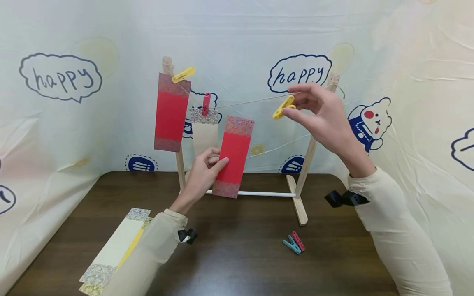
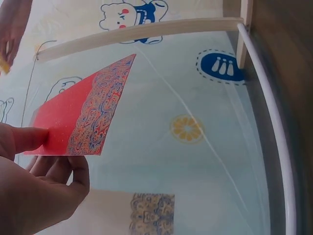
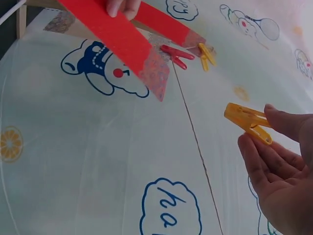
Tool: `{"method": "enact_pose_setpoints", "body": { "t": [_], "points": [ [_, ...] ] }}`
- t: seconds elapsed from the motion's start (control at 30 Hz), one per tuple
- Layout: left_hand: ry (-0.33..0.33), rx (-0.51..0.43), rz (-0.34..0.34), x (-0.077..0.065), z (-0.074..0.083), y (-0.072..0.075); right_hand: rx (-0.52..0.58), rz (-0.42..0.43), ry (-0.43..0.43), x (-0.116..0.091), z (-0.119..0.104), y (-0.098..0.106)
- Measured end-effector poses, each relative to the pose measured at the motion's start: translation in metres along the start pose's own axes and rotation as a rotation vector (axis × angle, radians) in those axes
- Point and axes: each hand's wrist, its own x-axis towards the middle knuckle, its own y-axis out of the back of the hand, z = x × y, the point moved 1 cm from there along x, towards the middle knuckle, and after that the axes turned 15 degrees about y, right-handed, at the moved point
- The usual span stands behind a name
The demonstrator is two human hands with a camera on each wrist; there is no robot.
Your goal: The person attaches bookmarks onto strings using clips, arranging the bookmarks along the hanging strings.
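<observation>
My left hand [image 1: 205, 170] pinches a red paper card [image 1: 234, 154] with patterned ends by its left edge, thumb in front and fingers behind. The card tilts slightly, its top just below the string [image 1: 252, 101]. To the right, my right hand [image 1: 322, 117] pinches a yellow clothespin [image 1: 284, 107] between thumb and fingers, near the string. In the right wrist view, this clothespin [image 3: 247, 121] is apart from the string. Another red card [image 1: 171, 113] hangs at the left under a yellow clothespin [image 1: 184, 75]. Beside it, a cream card [image 1: 205, 133] hangs from a pink clothespin [image 1: 206, 103].
A wooden stand with a right post [image 1: 311, 160] and white crossbar [image 1: 264, 193] holds the string. On the dark table [image 1: 237, 255] lie blue [image 1: 292, 245] and pink [image 1: 298, 241] clothespins. A cream card [image 1: 115, 246] overlaps a yellow one [image 1: 127, 250] at the left, partly behind my sleeve.
</observation>
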Motion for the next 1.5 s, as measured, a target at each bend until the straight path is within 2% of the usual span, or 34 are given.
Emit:
{"method": "enact_pose_setpoints", "body": {
  "t": [0.17,0.5,0.7,1.07,1.5],
  "points": [
    [0.018,0.002,-0.010,0.006,0.000,-0.005,-0.007,0.016,0.037,0.026,0.011,-0.014],
    [0.000,-0.017,-0.003,0.020,-0.002,-0.014,-0.015,-0.040,0.087,0.063,0.021,-0.037],
    [0.018,-0.066,-0.014,0.026,-0.001,-0.018,-0.025,-0.072,0.063,0.077,0.029,-0.047],
    [0.011,-0.090,-0.018,0.034,-0.005,-0.021,-0.024,-0.184,-0.035,0.077,0.049,-0.055],
    [0.010,-0.120,-0.042,0.030,-0.005,-0.023,-0.036,-0.280,-0.032,0.069,0.051,-0.064]
  ]
}}
